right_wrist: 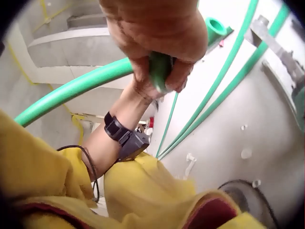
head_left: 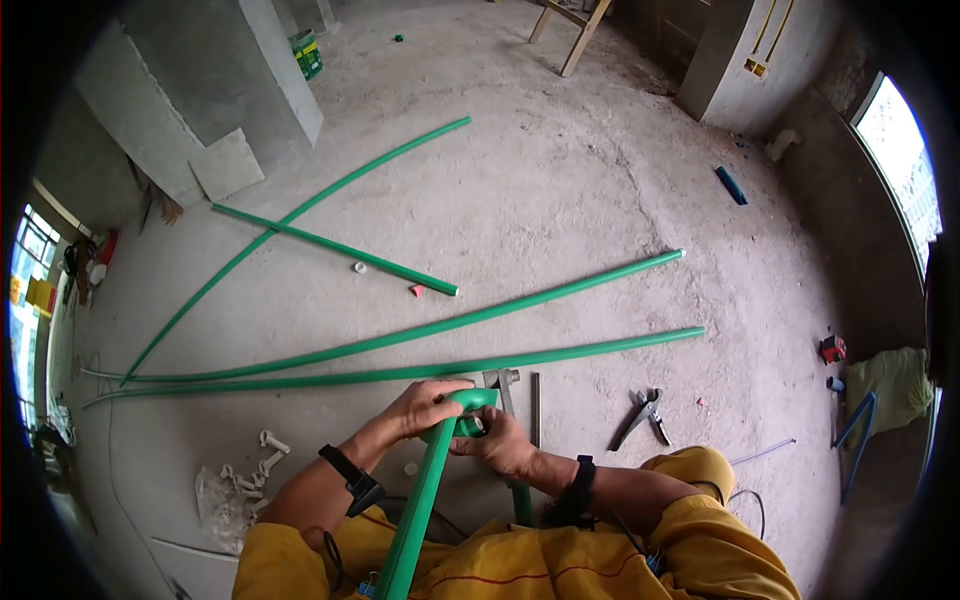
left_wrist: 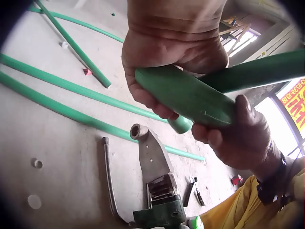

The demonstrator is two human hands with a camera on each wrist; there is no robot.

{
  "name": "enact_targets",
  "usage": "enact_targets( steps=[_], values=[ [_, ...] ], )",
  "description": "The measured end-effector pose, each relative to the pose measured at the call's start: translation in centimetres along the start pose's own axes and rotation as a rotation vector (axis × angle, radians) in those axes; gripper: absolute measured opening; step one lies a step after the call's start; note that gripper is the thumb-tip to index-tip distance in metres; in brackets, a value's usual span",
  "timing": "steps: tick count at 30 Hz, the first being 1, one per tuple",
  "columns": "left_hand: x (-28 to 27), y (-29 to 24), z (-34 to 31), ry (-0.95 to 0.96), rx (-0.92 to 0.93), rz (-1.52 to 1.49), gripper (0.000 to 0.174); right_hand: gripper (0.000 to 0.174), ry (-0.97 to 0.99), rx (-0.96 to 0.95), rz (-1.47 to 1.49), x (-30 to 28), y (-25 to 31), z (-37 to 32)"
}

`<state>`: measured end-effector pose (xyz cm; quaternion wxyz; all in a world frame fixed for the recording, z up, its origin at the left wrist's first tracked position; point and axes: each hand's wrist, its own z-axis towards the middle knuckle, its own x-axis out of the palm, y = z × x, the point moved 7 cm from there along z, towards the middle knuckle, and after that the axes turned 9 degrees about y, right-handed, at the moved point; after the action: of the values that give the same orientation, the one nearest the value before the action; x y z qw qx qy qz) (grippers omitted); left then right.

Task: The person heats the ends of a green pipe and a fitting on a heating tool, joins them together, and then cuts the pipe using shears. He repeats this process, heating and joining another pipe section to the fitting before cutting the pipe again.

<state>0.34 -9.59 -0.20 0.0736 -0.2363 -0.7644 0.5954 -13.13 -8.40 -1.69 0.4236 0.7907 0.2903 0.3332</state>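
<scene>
My left hand (head_left: 425, 408) grips a green pipe fitting (left_wrist: 190, 98) from above, its fingers curled over one end. The right hand (head_left: 500, 445) holds the fitting's other end, thumb and fingers on opposite sides. A short open socket (right_wrist: 217, 26) sticks out of the fitting. From the hands a long green pipe (head_left: 415, 510) slants back past the body; its joint with the fitting is hidden by the hands. Just beyond the hands stands a pipe welding tool (left_wrist: 157, 162) with a flat metal plate, a round heating socket and a green body.
Several green pipes (head_left: 520, 303) lie across the concrete floor ahead. Pliers-like pipe cutters (head_left: 643, 418) rest at the right, near a metal rod (head_left: 537, 410). White fittings (head_left: 265, 460) in a clear bag lie at the left. A wooden stand (head_left: 570, 35) is at the back.
</scene>
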Motion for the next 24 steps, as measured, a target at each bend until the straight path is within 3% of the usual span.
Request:
enact_targets(
  steps=[2, 4, 6, 9, 11, 12, 13, 14, 16, 18, 21, 22, 24],
  values=[
    [-0.1, -0.5, -0.4, 0.011, -0.024, -0.032, 0.053, 0.054, 0.005, -0.062, -0.079, -0.1, 1.1, -0.1],
    [0.8, -0.3, -0.7, 0.146, -0.264, 0.053, 0.051, 0.052, 0.304, -0.033, -0.620, 0.8, 5.4, -1.2],
    [0.8, -0.7, -0.7, 0.112, -0.245, 0.088, 0.054, 0.052, 0.251, -0.140, -0.780, -1.5, 7.1, -1.0],
    [0.8, -1.3, -0.9, 0.174, -0.330, 0.376, 0.050, 0.061, 0.184, -0.239, -0.718, -3.7, 8.8, 0.9],
    [1.4, -2.6, -0.9, 0.213, -0.378, 0.436, 0.047, 0.076, 0.172, 0.292, -0.517, -3.3, 7.5, 1.4],
    [1.6, -3.1, -0.9, 0.253, -0.430, 0.490, 0.044, 0.092, 0.269, 0.406, -0.649, -1.4, 7.7, 0.9],
    [1.7, -1.2, -1.7, 0.272, -0.546, 0.273, 0.039, 0.099, 0.293, 0.330, -0.606, 0.0, 7.8, 0.7],
    [2.0, -0.9, -0.9, 0.310, -0.308, 0.314, 0.043, 0.103, 0.428, 0.375, -0.546, 1.2, 6.4, 1.0],
    [2.0, 0.1, -1.5, 0.337, -0.602, 0.417, 0.045, 0.110, 0.441, 0.465, -0.359, 1.4, 3.3, 1.8],
    [2.4, -1.7, -1.3, 0.198, -0.296, 0.415, 0.044, 0.106, 0.531, 0.592, -0.113, 1.4, 0.7, 2.5],
    [3.0, -4.1, -1.7, 0.168, -0.321, 0.418, 0.045, 0.091, 0.372, 0.505, 0.009, 0.2, -0.6, 3.0],
    [2.8, -5.1, -1.7, 0.122, -0.317, 0.409, 0.048, 0.091, 0.370, 0.490, 0.010, 0.0, -1.0, 3.5],
    [2.6, -5.9, -1.9, 0.111, -0.314, 0.479, 0.046, 0.074, 0.410, 0.501, -0.032, -0.5, -1.8, 3.9]
  ],
)
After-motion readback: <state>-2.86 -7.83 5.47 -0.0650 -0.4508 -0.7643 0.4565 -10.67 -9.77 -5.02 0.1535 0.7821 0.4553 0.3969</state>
